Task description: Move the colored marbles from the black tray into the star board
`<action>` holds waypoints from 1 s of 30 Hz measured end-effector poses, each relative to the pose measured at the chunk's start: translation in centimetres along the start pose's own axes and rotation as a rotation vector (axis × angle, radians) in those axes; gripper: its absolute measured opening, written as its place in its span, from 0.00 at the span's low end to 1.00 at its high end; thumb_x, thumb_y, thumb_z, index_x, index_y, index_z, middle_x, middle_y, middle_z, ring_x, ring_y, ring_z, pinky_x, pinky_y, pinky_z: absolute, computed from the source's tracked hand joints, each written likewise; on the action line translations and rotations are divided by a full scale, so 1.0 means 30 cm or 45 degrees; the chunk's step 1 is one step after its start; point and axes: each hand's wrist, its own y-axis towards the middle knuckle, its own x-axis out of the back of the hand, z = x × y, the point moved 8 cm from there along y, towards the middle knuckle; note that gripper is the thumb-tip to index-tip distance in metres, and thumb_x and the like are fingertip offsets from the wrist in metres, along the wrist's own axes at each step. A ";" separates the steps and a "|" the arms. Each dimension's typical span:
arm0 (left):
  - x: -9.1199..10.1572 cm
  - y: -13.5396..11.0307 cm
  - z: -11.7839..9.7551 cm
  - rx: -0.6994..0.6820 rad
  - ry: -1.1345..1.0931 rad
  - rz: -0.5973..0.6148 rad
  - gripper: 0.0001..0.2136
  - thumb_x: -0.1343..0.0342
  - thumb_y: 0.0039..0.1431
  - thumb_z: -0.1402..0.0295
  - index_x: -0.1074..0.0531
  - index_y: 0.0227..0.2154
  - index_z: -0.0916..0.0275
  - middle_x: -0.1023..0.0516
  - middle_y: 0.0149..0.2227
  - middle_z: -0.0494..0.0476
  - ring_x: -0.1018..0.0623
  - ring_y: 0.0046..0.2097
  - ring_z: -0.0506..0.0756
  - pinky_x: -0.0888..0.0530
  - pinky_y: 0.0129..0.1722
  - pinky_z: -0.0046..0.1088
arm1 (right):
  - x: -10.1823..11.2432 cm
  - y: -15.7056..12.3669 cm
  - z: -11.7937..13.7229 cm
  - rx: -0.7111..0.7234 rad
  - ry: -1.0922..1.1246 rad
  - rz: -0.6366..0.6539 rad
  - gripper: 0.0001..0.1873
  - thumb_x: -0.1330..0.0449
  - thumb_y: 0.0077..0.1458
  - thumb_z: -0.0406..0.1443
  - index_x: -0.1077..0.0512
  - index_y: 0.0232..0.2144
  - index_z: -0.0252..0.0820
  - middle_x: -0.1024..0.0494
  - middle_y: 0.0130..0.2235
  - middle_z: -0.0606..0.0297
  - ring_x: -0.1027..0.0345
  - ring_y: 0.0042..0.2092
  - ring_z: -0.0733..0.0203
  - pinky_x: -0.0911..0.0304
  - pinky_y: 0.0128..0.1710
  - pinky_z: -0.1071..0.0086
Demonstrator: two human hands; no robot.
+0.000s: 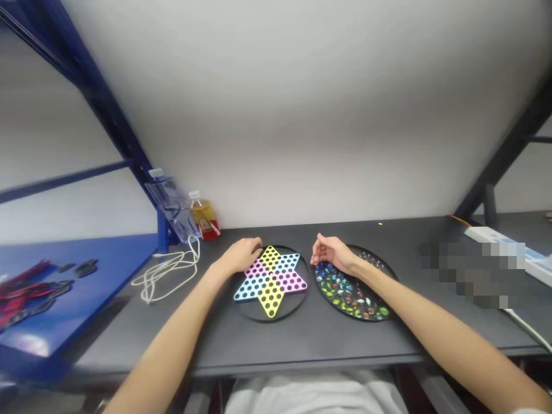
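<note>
Chinese checkers board | round, black, pastel six-point star; holes empty; lying flat | second round black board | just right of it; coloured glass marbles crowded across its near side

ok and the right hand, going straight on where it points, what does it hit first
Probably the rim of the round chinese checkers board, just left of the right hand across a small gap; depth is unclear, so the fingers might pass above it.

Here we are, both bare forearms stretched forward: left hand palm-down and relaxed, right hand angled inward, fingers loosely curled!
</note>
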 end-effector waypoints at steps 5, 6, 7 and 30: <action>0.001 0.000 -0.001 0.000 -0.011 -0.001 0.13 0.54 0.63 0.61 0.27 0.40 0.60 0.22 0.38 0.58 0.23 0.39 0.57 0.31 0.36 0.29 | 0.001 -0.001 0.002 0.006 0.006 0.001 0.28 0.45 0.57 0.55 0.26 0.24 0.36 0.23 0.24 0.57 0.26 0.29 0.56 0.34 0.34 0.65; 0.000 0.001 0.000 0.001 -0.013 0.000 0.13 0.54 0.63 0.61 0.27 0.40 0.59 0.22 0.38 0.58 0.23 0.39 0.57 0.31 0.37 0.29 | 0.000 -0.001 0.003 0.005 0.004 0.004 0.28 0.45 0.57 0.54 0.26 0.24 0.36 0.23 0.24 0.57 0.26 0.29 0.56 0.34 0.34 0.65; -0.001 0.002 0.001 0.001 -0.013 0.000 0.13 0.53 0.63 0.61 0.27 0.40 0.59 0.22 0.38 0.58 0.23 0.40 0.57 0.31 0.37 0.29 | -0.001 -0.001 0.004 0.008 0.003 0.006 0.27 0.45 0.57 0.54 0.25 0.25 0.36 0.23 0.24 0.57 0.26 0.29 0.57 0.34 0.34 0.65; -0.007 0.008 0.007 0.006 -0.039 -0.011 0.12 0.52 0.62 0.62 0.27 0.39 0.60 0.22 0.38 0.59 0.23 0.40 0.57 0.31 0.39 0.29 | 0.007 -0.005 0.057 0.109 -0.195 -0.034 0.14 0.36 0.52 0.43 0.26 0.23 0.37 0.22 0.28 0.59 0.27 0.32 0.59 0.35 0.38 0.65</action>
